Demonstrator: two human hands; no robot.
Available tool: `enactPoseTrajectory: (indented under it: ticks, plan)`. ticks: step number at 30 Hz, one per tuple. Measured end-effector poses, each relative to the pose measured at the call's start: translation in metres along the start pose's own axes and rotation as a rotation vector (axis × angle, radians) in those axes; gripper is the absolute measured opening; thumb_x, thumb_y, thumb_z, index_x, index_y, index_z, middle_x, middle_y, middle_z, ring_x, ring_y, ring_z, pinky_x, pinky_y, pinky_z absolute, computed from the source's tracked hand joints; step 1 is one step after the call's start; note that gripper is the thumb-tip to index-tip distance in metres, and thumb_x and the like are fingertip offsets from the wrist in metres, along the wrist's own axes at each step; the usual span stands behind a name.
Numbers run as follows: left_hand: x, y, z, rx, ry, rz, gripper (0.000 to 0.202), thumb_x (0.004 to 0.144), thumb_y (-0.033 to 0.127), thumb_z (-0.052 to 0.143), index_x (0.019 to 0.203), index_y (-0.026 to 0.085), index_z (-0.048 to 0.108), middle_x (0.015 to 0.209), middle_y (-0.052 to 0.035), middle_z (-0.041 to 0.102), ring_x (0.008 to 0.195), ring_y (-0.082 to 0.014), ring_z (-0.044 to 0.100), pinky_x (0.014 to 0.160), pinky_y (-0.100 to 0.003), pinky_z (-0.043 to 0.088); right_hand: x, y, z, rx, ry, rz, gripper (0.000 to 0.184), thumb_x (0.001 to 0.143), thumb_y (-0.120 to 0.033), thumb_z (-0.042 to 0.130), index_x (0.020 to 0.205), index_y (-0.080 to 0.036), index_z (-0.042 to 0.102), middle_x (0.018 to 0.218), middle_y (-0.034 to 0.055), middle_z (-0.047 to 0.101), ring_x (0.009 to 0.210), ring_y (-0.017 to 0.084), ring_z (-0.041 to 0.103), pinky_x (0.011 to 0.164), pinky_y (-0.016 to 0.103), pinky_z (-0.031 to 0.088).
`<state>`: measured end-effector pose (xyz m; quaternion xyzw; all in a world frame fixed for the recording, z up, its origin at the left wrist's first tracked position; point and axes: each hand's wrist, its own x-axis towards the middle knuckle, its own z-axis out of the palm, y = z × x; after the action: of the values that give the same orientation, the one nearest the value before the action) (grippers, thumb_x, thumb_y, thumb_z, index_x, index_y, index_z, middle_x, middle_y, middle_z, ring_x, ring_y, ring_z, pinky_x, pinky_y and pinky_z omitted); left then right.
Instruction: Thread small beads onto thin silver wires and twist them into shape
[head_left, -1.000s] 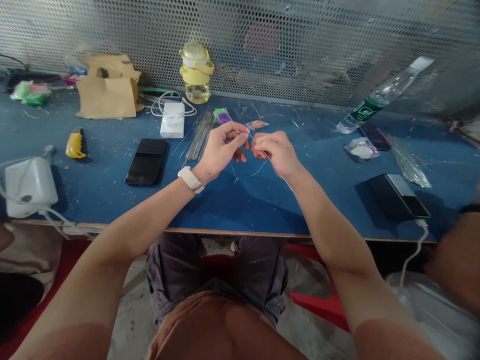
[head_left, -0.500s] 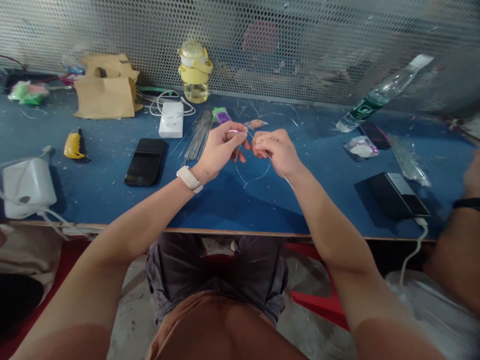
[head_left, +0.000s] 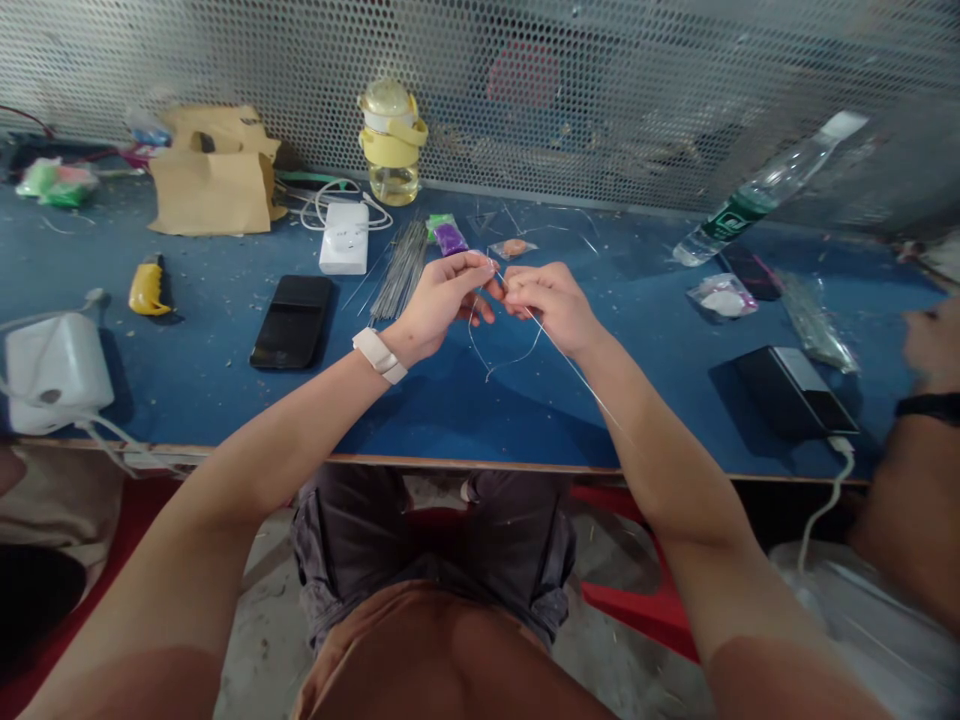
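Note:
Both hands meet above the blue table, fingertips nearly touching. My left hand [head_left: 446, 300] pinches thumb against forefinger on a thin pale wire; whatever else sits in the pinch is too small to make out. My right hand [head_left: 551, 305] is closed on the thin wire [head_left: 574, 368], whose long straight end slants down over my right forearm. Below the fingers hangs a loose curved loop of fine strand with a kink at its bottom. Beyond my left hand lie a bundle of grey wires [head_left: 401, 270], a small purple packet [head_left: 451, 239] and a clear packet with an orange-pink content [head_left: 513, 248].
To the left are a black phone [head_left: 291, 322], a yellow cutter [head_left: 149, 287], white chargers with cables and a brown paper bag [head_left: 210, 195]. A yellow-lidded bottle [head_left: 393, 150] stands behind. At right are a water bottle [head_left: 739, 215], a dark box [head_left: 795, 390] and another person's arm [head_left: 926, 370].
The wire's free end reaches farther down along my right forearm. My right fingers have closed in slightly nearer my left, and the hanging loop sits a little lower.

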<state>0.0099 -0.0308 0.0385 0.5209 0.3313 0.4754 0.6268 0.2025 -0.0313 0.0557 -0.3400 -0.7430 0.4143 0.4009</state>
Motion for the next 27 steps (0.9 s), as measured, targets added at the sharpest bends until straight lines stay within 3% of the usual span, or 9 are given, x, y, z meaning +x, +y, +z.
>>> enactPoseTrajectory:
  ticks: [3,7,13,19,23,27]
  plan:
    - [0.001,0.0,-0.003,0.014,-0.018,-0.012,0.014,0.11,0.024,0.065,0.097,0.021,0.062,0.086,-0.0001,0.078,0.059,-0.0079,0.072,0.053,-0.019,0.052,-0.001,0.002,-0.001,-0.016,-0.002,0.023,0.039,0.086,-0.029,0.068,0.052,-0.026,0.049,0.06,0.0023,0.051,0.065,0.019,0.043,0.069,0.04,0.04]
    - [0.002,0.001,-0.007,0.045,-0.031,0.011,0.014,0.109,0.027,0.067,0.098,0.022,0.06,0.088,0.001,0.078,0.057,-0.0084,0.071,0.051,-0.02,0.05,-0.002,0.004,0.0,0.03,-0.002,0.065,0.04,0.088,-0.032,0.07,0.054,-0.025,0.05,0.059,-0.0004,0.047,0.057,0.015,0.035,0.059,0.037,0.029]
    - [0.0,0.003,-0.002,0.032,-0.013,0.038,0.015,0.11,0.021,0.061,0.095,0.023,0.057,0.081,0.0033,0.075,0.052,-0.0082,0.067,0.048,-0.02,0.049,-0.004,0.002,-0.002,0.09,-0.018,0.069,0.027,0.089,-0.035,0.063,0.064,-0.025,0.064,0.062,0.0001,0.05,0.053,0.014,0.03,0.055,0.036,0.02]
    - [0.0,0.004,0.0,0.042,0.016,0.066,0.017,0.11,0.023,0.064,0.095,0.023,0.057,0.079,0.0042,0.072,0.051,-0.0064,0.065,0.047,-0.018,0.049,-0.007,0.007,-0.002,-0.14,0.053,-0.117,0.007,0.082,-0.025,0.079,0.079,-0.026,0.072,0.088,0.0015,0.068,0.066,0.016,0.052,0.063,0.035,0.041]
    - [0.001,0.005,0.0,0.018,0.029,0.076,0.018,0.112,0.021,0.061,0.095,0.022,0.058,0.077,0.0049,0.07,0.049,-0.0052,0.061,0.047,-0.018,0.049,-0.009,0.015,-0.003,-0.22,0.148,-0.199,0.033,0.083,-0.034,0.095,0.112,-0.031,0.079,0.104,0.0003,0.074,0.067,0.014,0.06,0.069,0.036,0.054]
    - [0.002,0.005,0.001,-0.029,0.023,0.088,0.02,0.113,0.017,0.059,0.093,0.021,0.059,0.071,0.0059,0.066,0.047,-0.0057,0.059,0.047,-0.019,0.048,-0.008,0.022,-0.005,-0.358,0.197,-0.327,0.015,0.095,-0.042,0.09,0.108,-0.036,0.087,0.115,0.0031,0.079,0.088,0.021,0.073,0.083,0.041,0.063]
